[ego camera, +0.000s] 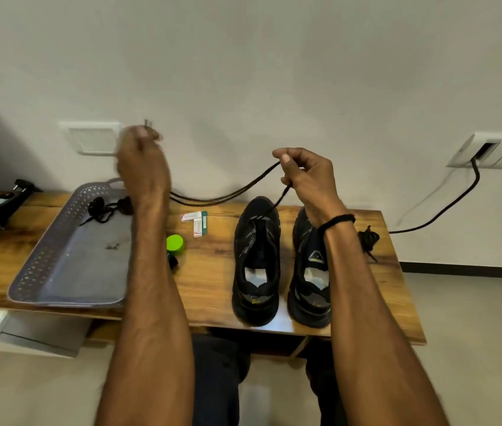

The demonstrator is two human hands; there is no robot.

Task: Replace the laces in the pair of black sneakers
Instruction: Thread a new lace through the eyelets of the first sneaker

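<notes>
Grey perforated plastic is framing the left of the scene, where a tray [43, 265] is sitting on the wooden counter [209, 284] and holding a bundle of black laces [105, 207] at its far end. Above it the person's left hand [139, 149] is hanging raised and motion-blurred before a wall switch plate [93, 139]. Its fingers [148, 133] are curling, but whether they are gripping anything cannot be told.

A black lace [280, 197] is sagging in two strands from behind that forearm across to the right hand [305, 176]. Two small cartons [195, 219] and a green-lidded jar [176, 242] are lying on the counter below it. The right hand's thumb and fingers [285, 158] are pinching the lace, which is dropping from there into the toe end of the left-hand sneaker [255, 262]. The right-hand sneaker [311, 272] is standing just beside it with its tongue bare. A second lace bundle [368, 238] is lying at the counter's right end, and a black cable [458, 204] is trailing from a wall socket [489, 149].

The job is looking barely begun. One lace is entering only the lowest eyelets of one shoe, leaving the rest of that shoe and all of its partner to be done. Print on the cartons and a mark on the right-hand sneaker's tongue are showing too small to read.
</notes>
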